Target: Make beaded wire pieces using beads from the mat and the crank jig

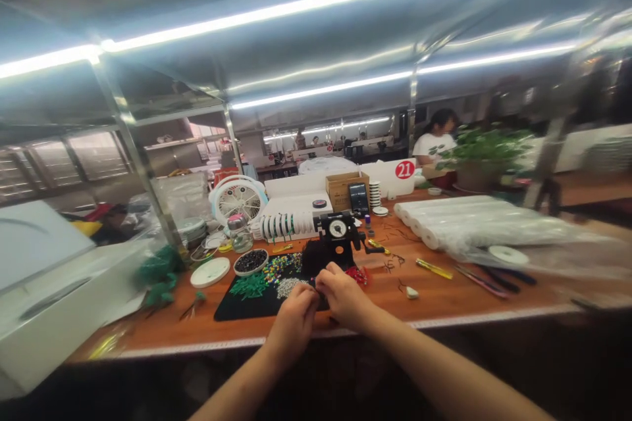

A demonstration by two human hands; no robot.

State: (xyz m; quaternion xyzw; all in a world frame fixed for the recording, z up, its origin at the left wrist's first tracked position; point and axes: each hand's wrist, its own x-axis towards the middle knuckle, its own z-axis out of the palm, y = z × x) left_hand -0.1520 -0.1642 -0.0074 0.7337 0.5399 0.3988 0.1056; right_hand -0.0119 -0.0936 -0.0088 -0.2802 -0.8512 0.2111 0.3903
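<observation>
Just beyond left hand (295, 316), silver beads (289, 287); fingers (310, 296) curled near right hand (342, 296), cannot tell whether either pinches anything

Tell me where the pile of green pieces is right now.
In the head view, the pile of green pieces lies on the left part of the black mat, left of the silvery pile beside the left hand.

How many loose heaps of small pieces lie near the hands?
4: green pieces, leftmost; mixed-colour beads behind them; silvery pieces by the left hand; red pieces beyond the right hand. Others may be hidden.
</observation>
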